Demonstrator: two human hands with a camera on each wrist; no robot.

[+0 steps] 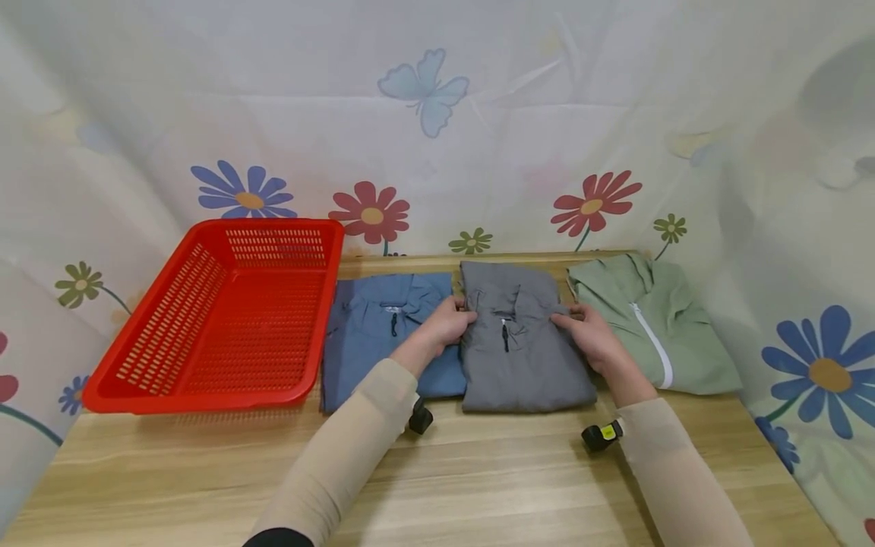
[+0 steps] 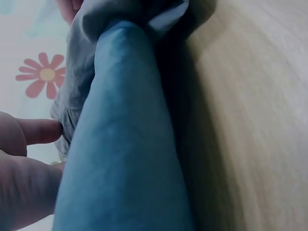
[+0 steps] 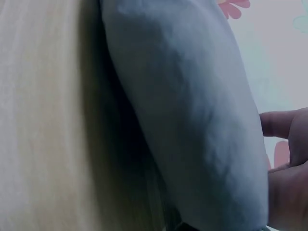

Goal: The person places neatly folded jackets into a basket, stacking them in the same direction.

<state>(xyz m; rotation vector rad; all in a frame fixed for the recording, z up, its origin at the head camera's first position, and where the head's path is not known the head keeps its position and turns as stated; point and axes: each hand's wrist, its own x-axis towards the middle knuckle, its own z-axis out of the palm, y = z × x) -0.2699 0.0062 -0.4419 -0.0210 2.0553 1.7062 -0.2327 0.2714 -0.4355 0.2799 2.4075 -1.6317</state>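
Markings: a yellow sticker [image 1: 608, 431] on the black wrist camera [image 1: 593, 438] at the right arm; any lettering too small to read. Pale patch [image 1: 393, 308] at the neck of the blue jacket [image 1: 393, 357], likewise illegible.

Principal item: grey jacket [image 1: 525, 365], folded into an upright rectangle, collar at the far end, black zipper pull [image 1: 506, 336] hanging at the neck; matte woven fabric, lightly creased. Location: on the wood-grain table [image 1: 492, 486], between the blue jacket and a green jacket [image 1: 690, 334].

Hands: left hand [image 1: 444, 323] pinches the grey jacket's left edge; right hand [image 1: 595, 334] pinches its right edge, thumb uppermost. Both arms in beige sleeves [image 1: 362, 433].

Companion pieces: blue jacket, folded flat, black pull at neck; green jacket, folded with slanting sides, white zipper [image 1: 652, 346] running diagonally; red basket [image 1: 260, 334], perforated plastic, rectangular with rounded corners, just beside the blue jacket. Backdrop: white cloth [image 1: 287, 61] printed with flowers and a butterfly [image 1: 427, 91].
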